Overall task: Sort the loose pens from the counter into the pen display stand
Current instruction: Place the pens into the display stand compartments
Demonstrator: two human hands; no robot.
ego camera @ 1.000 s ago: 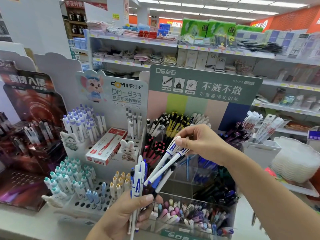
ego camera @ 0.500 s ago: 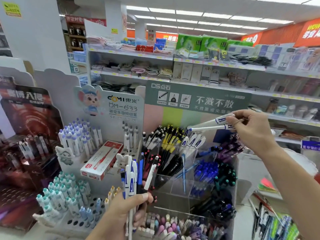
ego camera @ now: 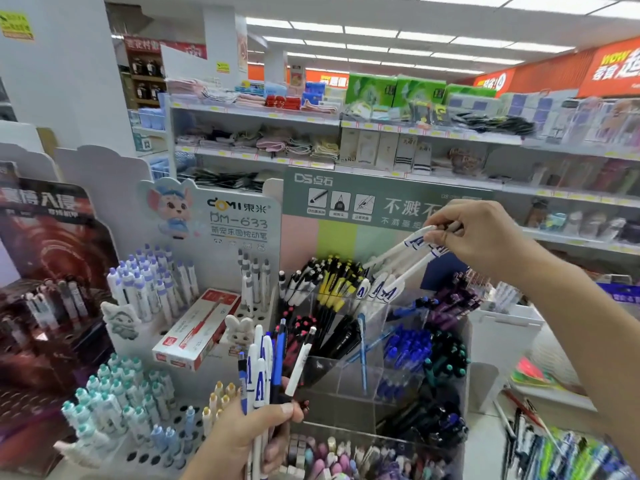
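We hold a bunch of loose pens [ego camera: 266, 368] upright in our left hand [ego camera: 242, 441], fingers and thumb curled round the barrels, low in front of the clear pen display stand [ego camera: 349, 372]. Our right hand [ego camera: 481, 237] is raised over the stand's back row, its fingers pinching the top ends of two white pens [ego camera: 405, 258] that slant down with their tips among the matching white-and-blue pens [ego camera: 377, 289] standing in an upper compartment. Left of the stand sits a white rack of capped pens [ego camera: 149, 292] with a red-and-white box [ego camera: 197, 327] lying on it.
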